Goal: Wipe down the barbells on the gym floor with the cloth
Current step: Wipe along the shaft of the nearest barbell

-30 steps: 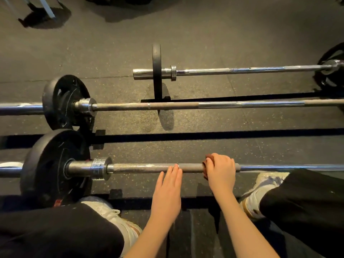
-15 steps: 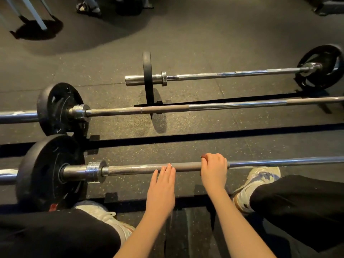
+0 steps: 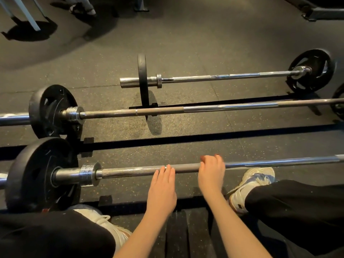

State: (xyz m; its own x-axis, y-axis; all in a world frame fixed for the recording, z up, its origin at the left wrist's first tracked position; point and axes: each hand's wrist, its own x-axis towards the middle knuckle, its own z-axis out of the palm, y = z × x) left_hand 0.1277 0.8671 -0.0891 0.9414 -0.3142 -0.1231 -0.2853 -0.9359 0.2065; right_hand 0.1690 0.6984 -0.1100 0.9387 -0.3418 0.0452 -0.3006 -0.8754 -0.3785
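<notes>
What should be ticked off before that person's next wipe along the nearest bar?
1. Right hand curled over the nearest steel barbell shaft: ok.
2. Reddish cloth between that hand and the shaft: only a sliver shows, cannot tell.
3. Left hand steadying the shaft with straight fingertips: ok.
4. Shaft bare to the right of the right hand: ok.
5. White shoe off the shaft: ok, though close.
6. Middle steel barbell and far steel barbell already wiped: cannot tell.
</notes>
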